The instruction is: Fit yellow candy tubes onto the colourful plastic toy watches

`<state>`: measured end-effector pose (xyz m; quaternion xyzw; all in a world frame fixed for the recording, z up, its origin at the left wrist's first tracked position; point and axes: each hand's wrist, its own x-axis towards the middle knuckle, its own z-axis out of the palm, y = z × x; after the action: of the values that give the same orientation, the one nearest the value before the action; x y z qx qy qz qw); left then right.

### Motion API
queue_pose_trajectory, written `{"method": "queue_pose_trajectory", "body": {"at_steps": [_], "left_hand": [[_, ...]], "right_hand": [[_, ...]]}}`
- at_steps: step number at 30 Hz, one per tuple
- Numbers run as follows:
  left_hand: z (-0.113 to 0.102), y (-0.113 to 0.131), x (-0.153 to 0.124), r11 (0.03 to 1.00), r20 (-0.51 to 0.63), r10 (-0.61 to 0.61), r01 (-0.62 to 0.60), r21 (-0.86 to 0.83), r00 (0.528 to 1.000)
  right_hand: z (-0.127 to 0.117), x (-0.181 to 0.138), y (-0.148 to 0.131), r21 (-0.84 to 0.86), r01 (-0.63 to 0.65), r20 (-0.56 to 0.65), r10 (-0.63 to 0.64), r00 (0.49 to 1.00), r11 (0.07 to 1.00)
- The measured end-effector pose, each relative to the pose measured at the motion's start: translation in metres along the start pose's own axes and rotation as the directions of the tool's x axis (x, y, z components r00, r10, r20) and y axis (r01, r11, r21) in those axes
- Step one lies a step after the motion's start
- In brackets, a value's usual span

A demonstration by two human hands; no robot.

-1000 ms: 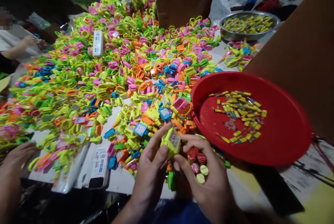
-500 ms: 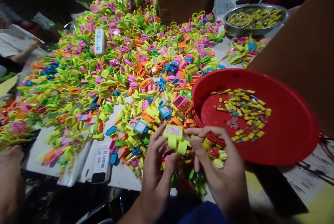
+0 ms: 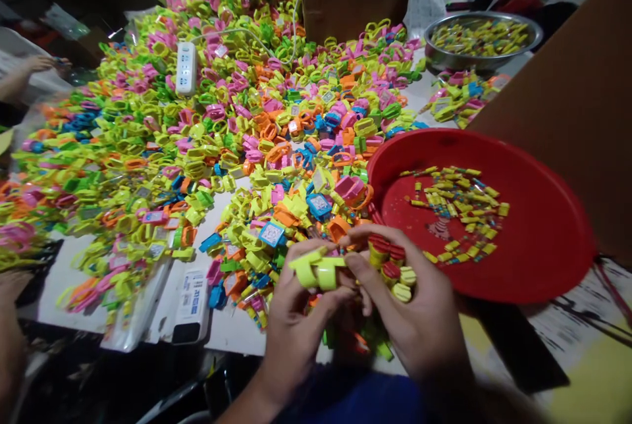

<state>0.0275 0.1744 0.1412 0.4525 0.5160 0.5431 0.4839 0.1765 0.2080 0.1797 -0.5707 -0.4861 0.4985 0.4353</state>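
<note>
A yellow toy watch is in the fingers of my left hand, its curved band pieces facing me and its face tipped out of sight. My right hand is curled round several small yellow rolls, some with red ends. Its thumb and forefinger reach to the right edge of the watch. Beyond both hands lies a heap of toy watches, among them a blue one with a patterned white face. Green pieces show below my hands, partly hidden.
A red basin at the right holds scattered yellow rolls. Behind it stand a steel bowl of similar rolls and a cardboard panel. A power strip lies on the heap, a white box near the table's front edge.
The toy watch has tipped so its patterned face no longer shows. My right hand has shifted slightly left and up with the rolls still in it.
</note>
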Motion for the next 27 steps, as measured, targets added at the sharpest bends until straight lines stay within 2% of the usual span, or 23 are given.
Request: {"method": "queue_pose_trajectory", "body": {"at_steps": [2,4,7,10,15,20,27], "left_hand": [[-0.003,0.001,0.006,0.940,-0.067,-0.180,0.151,-0.305,0.981],[-0.007,0.004,0.013,0.824,-0.071,-0.268,0.191,-0.534,0.961],[-0.012,0.012,0.019,0.710,-0.008,-0.307,0.223,-0.668,0.952],[-0.014,0.018,0.018,0.700,0.009,-0.314,0.238,-0.673,0.950],[-0.016,0.010,0.010,0.774,-0.074,-0.185,0.099,-0.625,0.980],[-0.016,0.005,0.009,0.838,-0.107,-0.069,-0.001,-0.546,0.992],[-0.023,0.002,0.006,0.896,-0.093,0.031,-0.069,-0.440,0.995]], "right_hand": [[-0.005,0.003,-0.004,0.005,-0.037,0.068,0.036,0.997,0.999],[-0.006,0.003,-0.007,0.066,-0.106,0.148,0.095,0.984,0.992],[0.001,-0.004,-0.004,0.151,-0.237,0.269,0.191,0.944,0.960],[0.011,-0.011,0.000,0.247,-0.320,0.351,0.223,0.909,0.915],[0.013,-0.008,0.002,0.378,-0.423,0.458,0.231,0.859,0.824],[0.008,-0.005,0.001,0.400,-0.457,0.500,0.228,0.835,0.795],[0.008,-0.005,-0.001,0.381,-0.506,0.546,0.253,0.799,0.774]]}}
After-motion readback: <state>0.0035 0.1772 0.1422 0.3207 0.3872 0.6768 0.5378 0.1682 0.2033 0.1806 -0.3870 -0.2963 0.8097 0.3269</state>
